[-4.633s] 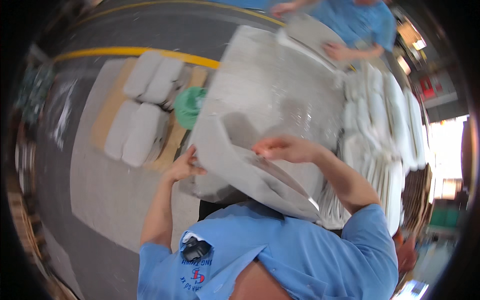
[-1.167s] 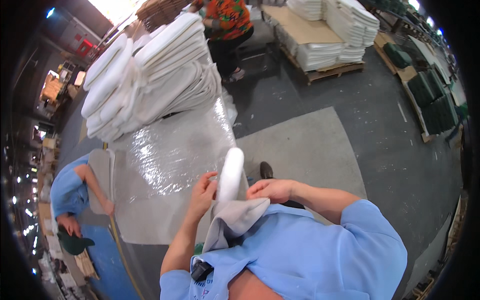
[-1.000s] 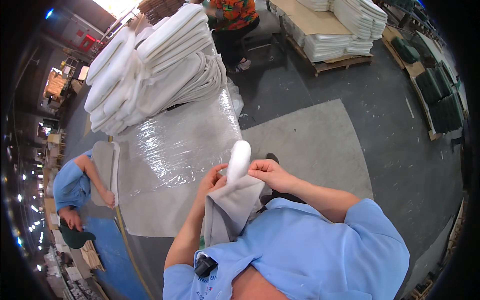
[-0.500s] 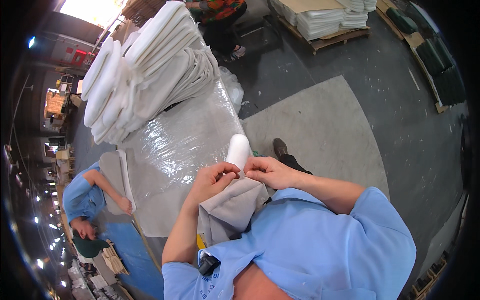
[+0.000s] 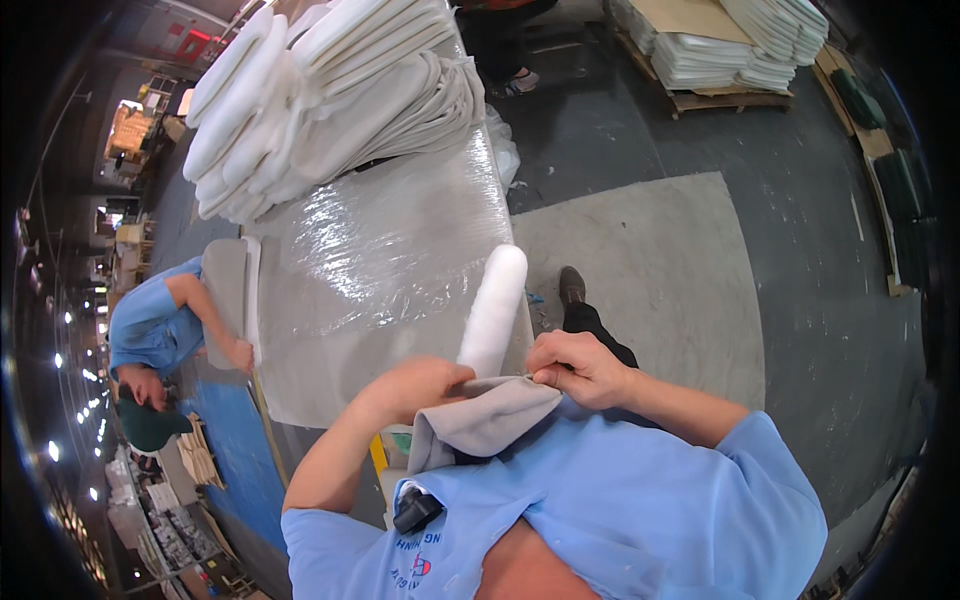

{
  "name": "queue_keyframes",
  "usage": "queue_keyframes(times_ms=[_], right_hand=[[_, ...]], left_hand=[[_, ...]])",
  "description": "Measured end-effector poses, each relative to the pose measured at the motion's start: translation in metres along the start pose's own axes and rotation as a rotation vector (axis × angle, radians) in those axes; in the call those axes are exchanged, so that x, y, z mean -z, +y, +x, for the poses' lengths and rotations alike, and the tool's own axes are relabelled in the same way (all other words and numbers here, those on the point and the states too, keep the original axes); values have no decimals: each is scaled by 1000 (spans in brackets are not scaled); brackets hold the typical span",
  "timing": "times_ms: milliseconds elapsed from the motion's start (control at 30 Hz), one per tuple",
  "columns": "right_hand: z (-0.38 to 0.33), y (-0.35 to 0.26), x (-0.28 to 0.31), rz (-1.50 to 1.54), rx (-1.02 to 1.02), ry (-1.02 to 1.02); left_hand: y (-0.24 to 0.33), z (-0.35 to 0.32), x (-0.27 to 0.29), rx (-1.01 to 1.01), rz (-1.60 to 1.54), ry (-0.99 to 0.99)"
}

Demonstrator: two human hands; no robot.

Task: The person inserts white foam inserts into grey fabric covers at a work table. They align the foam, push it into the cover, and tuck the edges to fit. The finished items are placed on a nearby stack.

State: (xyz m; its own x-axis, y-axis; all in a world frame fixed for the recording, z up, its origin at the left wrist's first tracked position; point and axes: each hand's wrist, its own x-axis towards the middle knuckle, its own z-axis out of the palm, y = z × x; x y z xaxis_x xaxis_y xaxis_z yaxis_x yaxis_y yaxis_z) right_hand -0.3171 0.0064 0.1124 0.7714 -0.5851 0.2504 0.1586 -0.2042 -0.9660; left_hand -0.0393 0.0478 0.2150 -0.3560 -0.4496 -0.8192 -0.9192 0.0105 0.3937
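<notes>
A grey fabric cover (image 5: 485, 420) hangs folded in front of my chest. My left hand (image 5: 420, 388) is closed on its upper left edge, its fingertips partly hidden. At the opposite corner, my right hand (image 5: 585, 370) pinches the cover's edge between thumb and fingers. Between my hands a long white padded piece with a rounded end (image 5: 495, 300) points away from me, lying over the table's right edge. Its near end meets the cover; whether it goes inside is hidden.
The table (image 5: 400, 270) has a shiny plastic-wrapped top. Folded white and grey padded covers (image 5: 340, 110) are heaped at its far end. At the left, a co-worker (image 5: 165, 320) in blue leans beside a grey pad (image 5: 224, 295). A loaded pallet (image 5: 735, 100) stands far right.
My hands have spread further apart along the cover's edge. More of the white padded piece shows beyond them. The view has shifted, and the co-worker keeps a hand at the pad.
</notes>
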Motion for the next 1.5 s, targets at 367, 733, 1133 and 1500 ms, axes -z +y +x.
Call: queue_keyframes(times_ms=[367, 733, 1133, 1500], right_hand=[[31, 7, -5, -20, -309, -43], [60, 15, -12, -95, -397, 7], [70, 6, -5, -179, -496, -35], [64, 24, 13, 394, -656, -148]], left_hand=[[-69, 11, -83, -243, -1463, 516], [-79, 22, -79, 34, -1541, 370], [-112, 38, -118, 0, -1445, 423], [-75, 89, -37, -239, -1238, 733]])
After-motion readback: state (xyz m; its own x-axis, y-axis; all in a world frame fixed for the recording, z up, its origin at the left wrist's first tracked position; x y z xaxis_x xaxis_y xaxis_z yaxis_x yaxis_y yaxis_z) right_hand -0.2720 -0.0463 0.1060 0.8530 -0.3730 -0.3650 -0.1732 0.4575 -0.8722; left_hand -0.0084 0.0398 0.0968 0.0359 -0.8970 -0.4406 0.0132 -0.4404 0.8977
